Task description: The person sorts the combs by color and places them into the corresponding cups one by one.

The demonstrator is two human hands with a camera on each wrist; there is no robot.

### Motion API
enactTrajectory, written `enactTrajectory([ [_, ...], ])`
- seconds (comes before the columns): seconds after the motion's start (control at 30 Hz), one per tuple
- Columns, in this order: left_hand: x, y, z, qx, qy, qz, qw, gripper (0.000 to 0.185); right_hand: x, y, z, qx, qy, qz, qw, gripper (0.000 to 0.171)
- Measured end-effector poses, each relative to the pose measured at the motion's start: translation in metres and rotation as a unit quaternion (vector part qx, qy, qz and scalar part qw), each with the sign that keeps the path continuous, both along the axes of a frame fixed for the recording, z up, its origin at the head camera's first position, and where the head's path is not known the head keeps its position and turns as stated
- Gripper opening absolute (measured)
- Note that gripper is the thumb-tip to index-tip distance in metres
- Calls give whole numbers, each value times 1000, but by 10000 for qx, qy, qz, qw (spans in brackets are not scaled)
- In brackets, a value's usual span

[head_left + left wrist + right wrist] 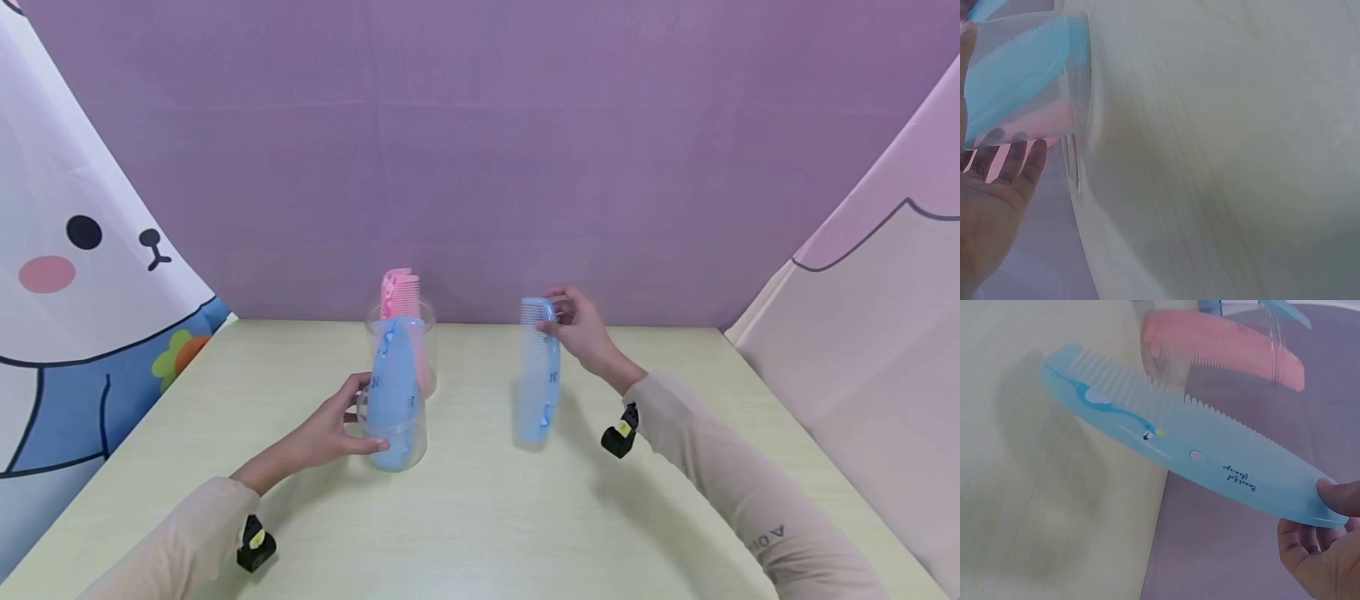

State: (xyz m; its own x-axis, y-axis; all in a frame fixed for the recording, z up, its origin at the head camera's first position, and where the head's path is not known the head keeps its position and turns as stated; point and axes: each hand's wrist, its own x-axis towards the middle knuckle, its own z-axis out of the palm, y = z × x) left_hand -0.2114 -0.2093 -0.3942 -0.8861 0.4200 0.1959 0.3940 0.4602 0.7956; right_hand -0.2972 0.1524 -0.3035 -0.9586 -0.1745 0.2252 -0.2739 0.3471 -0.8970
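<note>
My left hand [330, 427] holds a clear plastic cup [418, 450] at the table's left-centre, thumb across its front and fingers at its far side. At least one blue comb [393, 383] stands in this cup, leaning, its upper part above the rim. In the left wrist view the fingertips press the wall of the cup [1079, 81]. My right hand [585, 329] pinches another blue comb [1166, 440] by one end, thumb on its face. That comb hangs upright over the table, teeth to the left, printed with a bird and lettering.
Right behind the held cup is a second clear cup [428, 315] with pink combs [405, 290] in it. The pale wooden table [480, 517] ends at a purple backdrop [480, 167]. Printed cloth hangs at both sides.
</note>
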Motion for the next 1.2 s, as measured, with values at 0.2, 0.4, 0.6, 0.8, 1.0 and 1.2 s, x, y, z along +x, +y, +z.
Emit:
enactTrajectory([
  [0.2, 0, 0, 0, 32, -21, -24, 10000, 84, 6, -14, 1, -15, 166, 211, 9996, 42],
  [0.4, 0, 0, 0, 20, -25, -26, 10000, 84, 13, -27, 5, -14, 299, 357, 9989, 41],
  [0.6, 0, 0, -1, 1, -52, -16, 10000, 84, 19, -38, 9, 48, 445, 475, 9979, 41],
  [0.8, 0, 0, -1, -6, -65, 14, 10000, 85, 24, -49, 17, -193, 508, 591, 9968, 40],
  [1.0, 0, 0, 0, -21, -78, 47, 10000, 85, 28, -59, 30, -503, 721, 799, 9929, 39],
  [1.2, 0, 1, 0, -54, -76, 32, 10000, 86, 31, -68, 43, -779, 871, 922, 9889, 38],
])
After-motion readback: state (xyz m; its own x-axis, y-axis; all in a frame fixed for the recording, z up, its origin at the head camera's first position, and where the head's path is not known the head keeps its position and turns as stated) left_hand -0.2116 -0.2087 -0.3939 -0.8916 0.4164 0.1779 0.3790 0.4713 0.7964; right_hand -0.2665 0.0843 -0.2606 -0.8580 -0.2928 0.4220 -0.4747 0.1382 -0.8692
